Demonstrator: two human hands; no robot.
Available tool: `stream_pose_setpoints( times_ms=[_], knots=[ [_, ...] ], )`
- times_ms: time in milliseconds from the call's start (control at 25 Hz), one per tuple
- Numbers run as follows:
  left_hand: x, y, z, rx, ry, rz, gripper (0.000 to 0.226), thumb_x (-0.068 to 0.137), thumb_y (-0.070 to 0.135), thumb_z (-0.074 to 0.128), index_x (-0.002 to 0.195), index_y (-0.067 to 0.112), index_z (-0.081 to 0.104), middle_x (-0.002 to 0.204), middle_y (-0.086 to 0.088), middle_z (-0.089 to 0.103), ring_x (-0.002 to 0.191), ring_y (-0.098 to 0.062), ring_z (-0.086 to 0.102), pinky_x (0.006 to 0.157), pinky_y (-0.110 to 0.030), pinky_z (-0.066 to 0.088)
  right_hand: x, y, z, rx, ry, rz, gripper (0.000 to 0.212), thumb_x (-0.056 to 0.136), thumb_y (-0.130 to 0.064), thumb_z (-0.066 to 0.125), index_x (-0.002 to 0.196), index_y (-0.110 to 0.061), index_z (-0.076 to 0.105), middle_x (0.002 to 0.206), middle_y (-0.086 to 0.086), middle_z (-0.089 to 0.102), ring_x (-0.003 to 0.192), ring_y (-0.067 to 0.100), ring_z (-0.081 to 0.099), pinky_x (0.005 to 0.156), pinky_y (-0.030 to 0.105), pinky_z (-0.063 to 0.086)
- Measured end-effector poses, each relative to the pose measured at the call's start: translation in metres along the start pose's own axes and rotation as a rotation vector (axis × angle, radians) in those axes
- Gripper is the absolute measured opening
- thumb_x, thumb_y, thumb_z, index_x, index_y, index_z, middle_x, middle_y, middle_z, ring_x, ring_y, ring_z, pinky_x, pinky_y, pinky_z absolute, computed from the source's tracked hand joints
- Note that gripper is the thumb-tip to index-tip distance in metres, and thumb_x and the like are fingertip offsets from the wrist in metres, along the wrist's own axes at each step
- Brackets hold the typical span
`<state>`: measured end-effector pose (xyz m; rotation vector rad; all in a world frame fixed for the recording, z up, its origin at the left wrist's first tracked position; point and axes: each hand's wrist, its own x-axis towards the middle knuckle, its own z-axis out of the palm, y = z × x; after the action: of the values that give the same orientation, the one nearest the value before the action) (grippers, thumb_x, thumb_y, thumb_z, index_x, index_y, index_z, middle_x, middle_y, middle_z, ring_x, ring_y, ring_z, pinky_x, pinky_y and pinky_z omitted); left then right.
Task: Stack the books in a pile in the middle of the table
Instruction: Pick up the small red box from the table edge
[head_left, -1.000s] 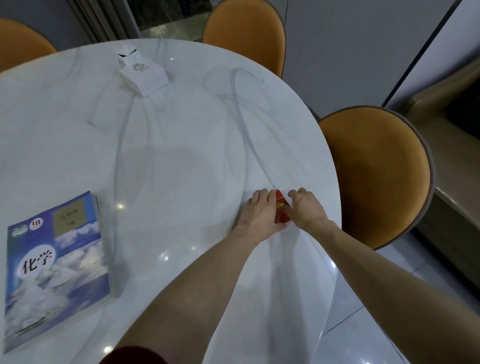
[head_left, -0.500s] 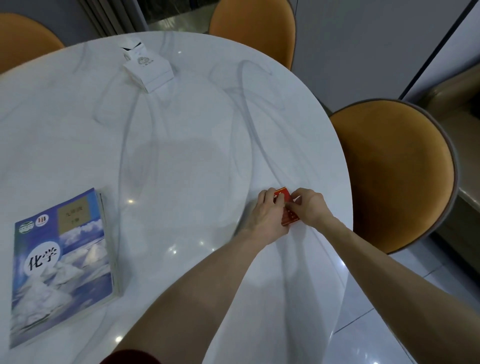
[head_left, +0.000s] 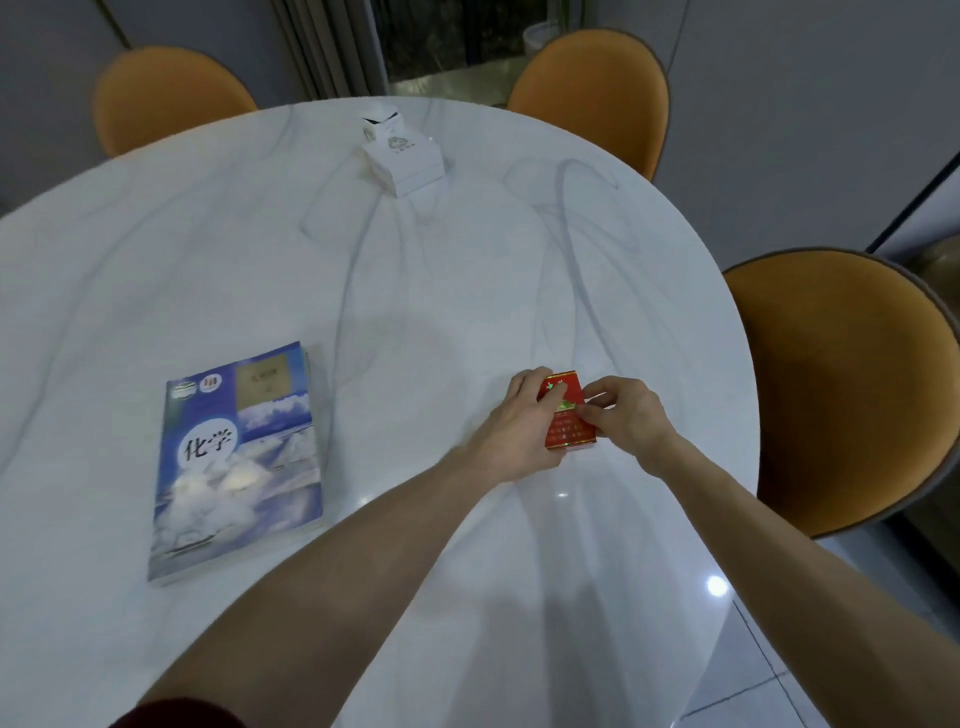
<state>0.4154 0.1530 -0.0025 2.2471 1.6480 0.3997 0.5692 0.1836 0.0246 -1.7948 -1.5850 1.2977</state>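
Note:
A small red book (head_left: 567, 415) with gold lettering is held between both hands near the right side of the white marble table (head_left: 415, 291). My left hand (head_left: 519, 426) grips its left edge, and my right hand (head_left: 623, 415) pinches its right edge. Whether it touches the tabletop I cannot tell. A larger blue book (head_left: 236, 457) with clouds on the cover lies flat on the table to the left, apart from both hands; it looks like a thin pile.
A white tissue box (head_left: 402, 153) stands at the far middle of the table. Orange chairs ring the table: far left (head_left: 166, 93), far right (head_left: 592, 88) and close right (head_left: 841, 389). The table's edge curves just right of my hands.
Both hands closed on the red book and drew it inward from the table's right edge, baring more of its cover. My view swung left, bringing the blue book toward the middle.

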Motion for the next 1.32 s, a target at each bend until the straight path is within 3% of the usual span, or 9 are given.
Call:
stream_pose_setpoints(
  times_ms=[360, 480, 600, 720, 880, 1040, 1200, 1320],
  knots=[
    [-0.125, -0.074, -0.081, 0.034, 0.007, -0.109, 0.082, 0.074, 0.029, 0.071, 0.142, 0.007, 0.031, 0.149, -0.013, 0.023, 0.14, -0.026, 0.022, 0.112, -0.035, 0.034, -0.071, -0.076, 0.111, 0.147, -0.149, -0.067, 0.023, 0.082, -0.003, 0.063, 0.105, -0.003, 0.063, 0.074, 0.001, 0.065, 0.068, 0.021, 0.066, 0.071, 0.029, 0.056],
    [-0.178, -0.098, -0.108, 0.06, 0.04, -0.171, 0.08, 0.076, 0.034, 0.07, 0.142, 0.012, 0.031, 0.149, -0.01, 0.024, 0.137, -0.024, 0.029, 0.111, -0.031, 0.034, -0.101, -0.104, 0.159, 0.158, -0.179, -0.081, 0.026, 0.082, -0.002, 0.063, 0.108, -0.004, 0.063, 0.08, 0.008, 0.067, 0.071, 0.025, 0.066, 0.072, 0.029, 0.055],
    [-0.23, -0.123, -0.129, 0.067, 0.06, -0.248, 0.081, 0.076, 0.042, 0.07, 0.143, 0.017, 0.03, 0.148, -0.007, 0.028, 0.134, -0.024, 0.034, 0.109, -0.033, 0.036, -0.129, -0.127, 0.207, 0.148, -0.223, -0.089, 0.028, 0.083, -0.001, 0.062, 0.111, -0.002, 0.061, 0.101, 0.022, 0.069, 0.081, 0.03, 0.066, 0.078, 0.035, 0.056],
    [-0.274, -0.148, -0.146, 0.092, 0.07, -0.306, 0.083, 0.076, 0.044, 0.07, 0.143, 0.018, 0.029, 0.148, -0.006, 0.029, 0.136, -0.023, 0.031, 0.109, -0.035, 0.036, -0.151, -0.149, 0.25, 0.122, -0.256, -0.082, 0.028, 0.084, -0.005, 0.064, 0.111, -0.004, 0.061, 0.11, 0.021, 0.067, 0.094, 0.034, 0.067, 0.084, 0.04, 0.057],
    [-0.332, -0.182, -0.17, -0.004, 0.1, -0.351, 0.085, 0.075, 0.041, 0.073, 0.144, 0.014, 0.03, 0.15, -0.008, 0.025, 0.139, -0.023, 0.026, 0.113, -0.032, 0.032, -0.181, -0.177, 0.309, 0.107, -0.28, -0.093, 0.023, 0.083, -0.004, 0.064, 0.106, -0.005, 0.063, 0.108, 0.018, 0.067, 0.086, 0.027, 0.067, 0.076, 0.034, 0.057],
    [-0.389, -0.216, -0.185, -0.076, 0.162, -0.389, 0.084, 0.073, 0.04, 0.075, 0.142, 0.013, 0.033, 0.146, -0.008, 0.03, 0.135, -0.021, 0.032, 0.11, -0.026, 0.032, -0.211, -0.195, 0.371, 0.106, -0.322, -0.111, 0.022, 0.083, 0.0, 0.062, 0.104, -0.003, 0.062, 0.106, 0.023, 0.067, 0.083, 0.03, 0.067, 0.074, 0.035, 0.058],
    [-0.441, -0.252, -0.194, -0.074, 0.199, -0.425, 0.084, 0.074, 0.045, 0.073, 0.141, 0.013, 0.034, 0.143, -0.005, 0.033, 0.132, -0.018, 0.036, 0.106, -0.018, 0.031, -0.236, -0.21, 0.43, 0.096, -0.351, -0.106, 0.019, 0.081, 0.0, 0.063, 0.099, -0.006, 0.06, 0.105, 0.024, 0.067, 0.09, 0.034, 0.067, 0.085, 0.043, 0.057],
    [-0.47, -0.274, -0.203, -0.081, 0.179, -0.447, 0.085, 0.074, 0.042, 0.073, 0.142, 0.012, 0.032, 0.141, -0.005, 0.034, 0.13, -0.018, 0.038, 0.104, -0.02, 0.034, -0.25, -0.216, 0.47, 0.114, -0.371, -0.084, 0.022, 0.08, 0.0, 0.062, 0.102, -0.005, 0.061, 0.1, 0.022, 0.067, 0.084, 0.03, 0.064, 0.083, 0.041, 0.057]
  ],
)
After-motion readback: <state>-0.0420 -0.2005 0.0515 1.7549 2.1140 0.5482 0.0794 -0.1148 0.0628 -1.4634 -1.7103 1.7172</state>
